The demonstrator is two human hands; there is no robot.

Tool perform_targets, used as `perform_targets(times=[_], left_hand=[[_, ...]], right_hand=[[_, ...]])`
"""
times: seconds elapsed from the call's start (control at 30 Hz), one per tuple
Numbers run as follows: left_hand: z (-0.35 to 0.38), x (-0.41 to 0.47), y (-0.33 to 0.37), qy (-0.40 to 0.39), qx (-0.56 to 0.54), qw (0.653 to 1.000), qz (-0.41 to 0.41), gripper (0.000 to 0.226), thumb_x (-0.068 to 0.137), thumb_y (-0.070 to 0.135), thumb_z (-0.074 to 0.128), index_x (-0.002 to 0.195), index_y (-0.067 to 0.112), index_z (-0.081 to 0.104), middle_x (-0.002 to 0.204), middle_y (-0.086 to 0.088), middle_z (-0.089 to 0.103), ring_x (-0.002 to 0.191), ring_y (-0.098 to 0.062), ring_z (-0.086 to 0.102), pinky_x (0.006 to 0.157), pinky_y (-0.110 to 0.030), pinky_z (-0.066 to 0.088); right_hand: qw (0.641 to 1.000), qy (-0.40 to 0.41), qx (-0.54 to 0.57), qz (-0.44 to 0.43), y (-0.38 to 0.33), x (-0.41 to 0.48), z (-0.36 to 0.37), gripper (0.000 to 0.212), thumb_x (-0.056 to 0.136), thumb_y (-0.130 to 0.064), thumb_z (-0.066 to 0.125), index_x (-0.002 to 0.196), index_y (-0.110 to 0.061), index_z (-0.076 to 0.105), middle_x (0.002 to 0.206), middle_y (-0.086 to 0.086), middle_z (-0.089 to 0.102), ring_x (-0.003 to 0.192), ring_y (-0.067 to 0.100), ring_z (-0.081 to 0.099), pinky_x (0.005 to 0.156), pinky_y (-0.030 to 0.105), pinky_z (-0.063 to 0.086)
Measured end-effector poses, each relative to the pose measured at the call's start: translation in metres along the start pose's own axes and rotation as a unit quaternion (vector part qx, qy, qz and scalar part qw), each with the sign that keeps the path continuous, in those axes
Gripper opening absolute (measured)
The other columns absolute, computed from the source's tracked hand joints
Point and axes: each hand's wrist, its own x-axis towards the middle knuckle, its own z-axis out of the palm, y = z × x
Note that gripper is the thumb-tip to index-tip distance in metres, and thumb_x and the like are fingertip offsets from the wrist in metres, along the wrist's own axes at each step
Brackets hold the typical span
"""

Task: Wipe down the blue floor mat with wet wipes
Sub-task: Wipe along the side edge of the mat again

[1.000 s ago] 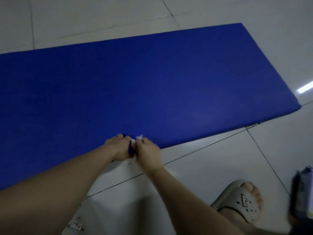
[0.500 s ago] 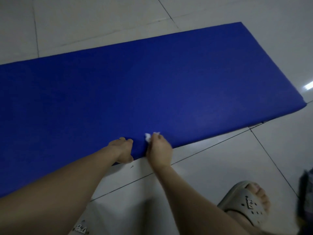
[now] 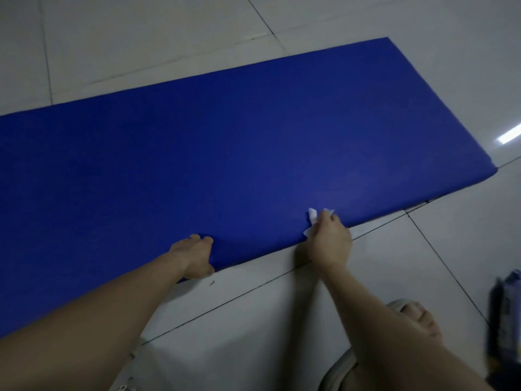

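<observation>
A long blue floor mat (image 3: 225, 153) lies across the pale tiled floor, running from the left edge to a corner at the right. My left hand (image 3: 194, 256) grips the mat's near edge, fingers on top and thumb at the edge. My right hand (image 3: 328, 241) holds a crumpled white wet wipe (image 3: 313, 218) against the same near edge, further right. Bits of the wipe stick out above and to the left of my fingers.
My foot in a pale sandal (image 3: 406, 314) stands on the tiles at the lower right. A dark blue pack (image 3: 507, 320) sits at the right edge of view. Grey floor tiles (image 3: 282, 320) with dark grout lines surround the mat.
My right hand has slid the wipe to the right along the mat's near edge, away from my left hand, which keeps its hold on the edge.
</observation>
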Motion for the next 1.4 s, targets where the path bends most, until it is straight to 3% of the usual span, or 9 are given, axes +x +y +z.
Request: perform_targets(times=[0.17, 0.33, 0.57, 0.7, 0.8, 0.97, 1.07, 1.2, 1.4], left_hand=[[0.001, 0.003, 0.001, 0.000, 0.001, 1.000, 0.000, 0.056, 0.094, 0.048, 0.060, 0.136, 0.018, 0.039, 0.136, -0.008, 0.042, 0.100, -0.020, 0.049, 0.082, -0.031, 0.043], [0.003, 0.004, -0.001, 0.015, -0.015, 1.000, 0.002, 0.054, 0.092, 0.059, 0.059, 0.127, 0.020, 0.044, 0.129, -0.007, 0.045, 0.096, -0.020, 0.053, 0.080, -0.033, 0.045], [0.004, 0.004, -0.003, 0.007, -0.002, 1.000, 0.005, 0.069, 0.084, 0.065, 0.065, 0.131, 0.021, 0.040, 0.130, -0.004, 0.043, 0.100, -0.019, 0.047, 0.083, -0.030, 0.043], [-0.011, -0.003, 0.022, -0.001, 0.078, 0.996, -0.035, 0.054, 0.086, 0.068, 0.057, 0.115, 0.023, 0.053, 0.109, 0.004, 0.055, 0.094, -0.017, 0.053, 0.079, -0.030, 0.046], [-0.022, -0.004, 0.059, 0.107, 0.133, 0.985, 0.001, 0.042, 0.089, 0.064, 0.055, 0.097, 0.023, 0.052, 0.095, 0.006, 0.057, 0.085, -0.019, 0.055, 0.070, -0.030, 0.040], [-0.012, 0.009, 0.102, 0.196, 0.187, 0.959, 0.081, 0.033, 0.099, 0.044, 0.055, 0.115, 0.015, 0.056, 0.115, -0.006, 0.059, 0.102, -0.025, 0.059, 0.073, -0.032, 0.035], [-0.007, 0.015, 0.104, 0.198, 0.282, 0.929, 0.132, 0.015, 0.101, 0.020, 0.048, 0.108, 0.017, 0.061, 0.109, -0.005, 0.062, 0.096, -0.024, 0.059, 0.070, -0.035, 0.034], [-0.015, 0.004, 0.088, 0.232, 0.205, 0.937, 0.159, 0.011, 0.099, 0.023, 0.050, 0.093, 0.020, 0.058, 0.095, 0.001, 0.061, 0.086, -0.023, 0.057, 0.070, -0.035, 0.040], [-0.006, -0.036, 0.012, 0.134, 0.209, 0.968, 0.045, 0.012, 0.098, 0.026, 0.048, 0.086, 0.022, 0.049, 0.084, 0.004, 0.051, 0.075, -0.020, 0.051, 0.072, -0.034, 0.046]], right_hand=[[0.985, -0.067, 0.031, -0.154, -0.090, -0.069, 0.042, 0.027, 0.103, -0.033, 0.046, 0.108, -0.013, 0.064, 0.093, 0.007, 0.068, 0.072, 0.027, 0.066, 0.062, 0.038, 0.052], [0.930, -0.115, 0.072, -0.342, -0.118, -0.098, 0.044, 0.015, 0.080, -0.017, 0.073, 0.092, -0.021, 0.066, 0.075, -0.001, 0.062, 0.062, 0.021, 0.062, 0.062, 0.032, 0.049], [0.975, -0.026, 0.008, -0.222, -0.004, -0.028, 0.016, 0.019, 0.091, -0.035, 0.071, 0.094, -0.017, 0.063, 0.091, 0.004, 0.068, 0.074, 0.027, 0.066, 0.067, 0.036, 0.048], [0.997, -0.047, 0.017, -0.055, 0.012, -0.021, -0.002, 0.043, 0.100, -0.045, 0.038, 0.117, -0.014, 0.061, 0.104, 0.005, 0.065, 0.086, 0.024, 0.066, 0.076, 0.040, 0.054], [0.995, -0.062, 0.079, 0.002, 0.006, -0.024, 0.001, 0.035, 0.102, -0.039, 0.043, 0.122, -0.015, 0.057, 0.109, 0.002, 0.060, 0.086, 0.020, 0.062, 0.070, 0.032, 0.049], [0.974, -0.087, 0.202, 0.058, 0.006, -0.025, -0.003, 0.024, 0.103, -0.041, 0.049, 0.104, -0.019, 0.058, 0.100, -0.002, 0.055, 0.078, 0.008, 0.054, 0.063, 0.019, 0.040], [0.970, -0.104, 0.215, 0.043, 0.010, -0.022, -0.007, 0.018, 0.102, -0.035, 0.054, 0.103, -0.017, 0.058, 0.102, -0.001, 0.054, 0.076, 0.004, 0.050, 0.061, 0.015, 0.034], [0.981, -0.081, 0.175, -0.012, -0.005, -0.026, -0.006, 0.019, 0.100, -0.024, 0.056, 0.113, -0.010, 0.060, 0.113, 0.007, 0.055, 0.084, 0.022, 0.058, 0.070, 0.027, 0.041], [0.973, -0.107, 0.137, -0.155, -0.071, -0.080, 0.019, 0.050, 0.103, -0.046, 0.037, 0.118, -0.008, 0.065, 0.111, 0.015, 0.065, 0.086, 0.035, 0.066, 0.070, 0.041, 0.053]])
